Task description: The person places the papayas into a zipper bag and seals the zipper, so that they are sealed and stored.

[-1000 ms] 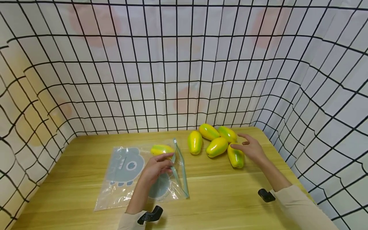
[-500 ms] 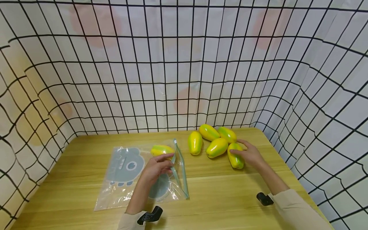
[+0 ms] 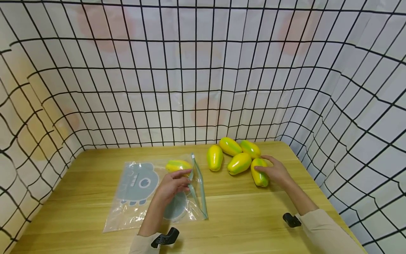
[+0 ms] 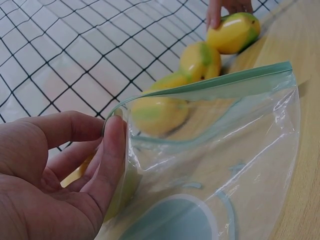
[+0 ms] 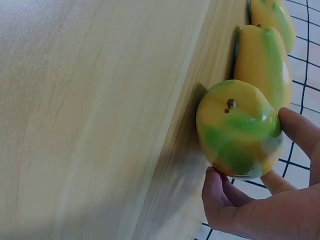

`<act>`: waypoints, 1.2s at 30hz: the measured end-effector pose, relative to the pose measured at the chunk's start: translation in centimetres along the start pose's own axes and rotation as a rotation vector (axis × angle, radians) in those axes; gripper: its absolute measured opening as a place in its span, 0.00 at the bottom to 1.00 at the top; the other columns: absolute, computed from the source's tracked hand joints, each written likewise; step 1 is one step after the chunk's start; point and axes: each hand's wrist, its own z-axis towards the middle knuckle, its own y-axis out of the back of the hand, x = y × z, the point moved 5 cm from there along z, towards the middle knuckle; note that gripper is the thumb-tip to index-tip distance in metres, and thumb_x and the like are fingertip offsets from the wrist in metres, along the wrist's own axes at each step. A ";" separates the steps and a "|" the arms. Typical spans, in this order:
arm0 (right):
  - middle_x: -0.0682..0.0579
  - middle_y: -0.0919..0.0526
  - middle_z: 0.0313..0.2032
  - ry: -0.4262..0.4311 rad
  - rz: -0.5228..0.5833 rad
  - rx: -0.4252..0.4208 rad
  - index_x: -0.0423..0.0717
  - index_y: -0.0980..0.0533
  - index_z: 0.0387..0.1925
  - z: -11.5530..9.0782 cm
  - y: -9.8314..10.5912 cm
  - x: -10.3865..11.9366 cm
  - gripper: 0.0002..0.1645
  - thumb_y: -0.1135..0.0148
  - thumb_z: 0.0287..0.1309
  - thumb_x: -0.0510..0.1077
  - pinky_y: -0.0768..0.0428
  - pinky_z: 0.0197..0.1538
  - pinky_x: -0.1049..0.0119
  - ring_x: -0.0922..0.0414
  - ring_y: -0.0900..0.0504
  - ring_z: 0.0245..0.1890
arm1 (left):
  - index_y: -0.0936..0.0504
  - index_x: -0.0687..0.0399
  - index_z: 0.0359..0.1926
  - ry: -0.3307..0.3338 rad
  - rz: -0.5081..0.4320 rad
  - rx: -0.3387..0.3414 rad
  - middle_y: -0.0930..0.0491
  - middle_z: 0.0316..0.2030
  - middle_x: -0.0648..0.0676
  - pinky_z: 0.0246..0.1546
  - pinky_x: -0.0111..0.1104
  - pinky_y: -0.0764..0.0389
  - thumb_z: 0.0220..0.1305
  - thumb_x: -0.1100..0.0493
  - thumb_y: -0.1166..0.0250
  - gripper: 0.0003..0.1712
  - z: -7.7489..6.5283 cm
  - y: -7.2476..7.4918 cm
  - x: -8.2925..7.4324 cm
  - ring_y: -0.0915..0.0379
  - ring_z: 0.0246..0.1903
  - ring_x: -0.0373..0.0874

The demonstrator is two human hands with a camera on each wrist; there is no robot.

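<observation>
Head view: my left hand (image 3: 171, 186) pinches the clear bag (image 3: 139, 185) at left; my right hand (image 3: 276, 171) curves its fingers round the near-right yellow-green fruit (image 3: 260, 176). Whether it touches the table (image 3: 241, 218), I cannot tell.

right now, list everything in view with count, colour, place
table: one, light wood, foreground
bag: one, clear with blue-grey print, on the table
lone fruit: one, yellow and green, at the bag's mouth
other fruits: four, yellow and green, right of the bag
rightmost fruit: one, yellow and green, beside them
mesh: count unclear, black, behind and beside the table
cloth: count unclear, white with patches, behind the mesh
sleeves: two, cream, both arms
wrist devices: two, black, at the sleeves
left hand: one, bare, pinching the bag
right hand: one, bare, holding the rightmost fruit
</observation>
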 end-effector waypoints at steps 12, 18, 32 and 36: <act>0.31 0.47 0.76 -0.012 -0.012 -0.014 0.42 0.43 0.77 -0.5 0.8 0.1 0.50 0.35 0.64 0.60 0.42 0.73 0.34 0.31 0.49 0.75 | 0.28 0.71 0.67 0.005 0.013 -0.006 0.20 0.30 0.52 0.32 0.29 0.14 0.64 0.73 0.38 0.29 0.1 0.1 0.1 0.20 0.24 0.40; 0.32 0.48 0.77 -0.012 -0.005 -0.013 0.43 0.42 0.77 -1.0 1.3 1.0 0.51 0.34 0.63 0.61 0.40 0.73 0.34 0.32 0.47 0.75 | 0.27 0.70 0.66 0.006 0.010 -0.011 0.20 0.31 0.52 0.33 0.30 0.14 0.64 0.73 0.38 0.29 0.2 0.2 0.2 0.20 0.24 0.41; 0.32 0.42 0.75 0.039 -0.049 -0.003 0.46 0.42 0.78 -1.8 1.9 4.7 0.52 0.34 0.62 0.64 0.26 0.65 0.40 0.33 0.30 0.67 | 0.26 0.70 0.66 0.006 0.009 -0.009 0.18 0.32 0.53 0.33 0.30 0.14 0.64 0.73 0.38 0.28 0.2 0.2 0.2 0.20 0.24 0.40; 0.35 0.44 0.77 0.057 0.002 0.019 0.48 0.41 0.77 -2.1 1.1 5.8 0.51 0.31 0.61 0.60 0.25 0.65 0.41 0.33 0.32 0.68 | 0.25 0.70 0.65 0.009 -0.002 -0.013 0.18 0.31 0.53 0.33 0.30 0.14 0.64 0.73 0.38 0.28 0.2 0.2 0.2 0.20 0.24 0.41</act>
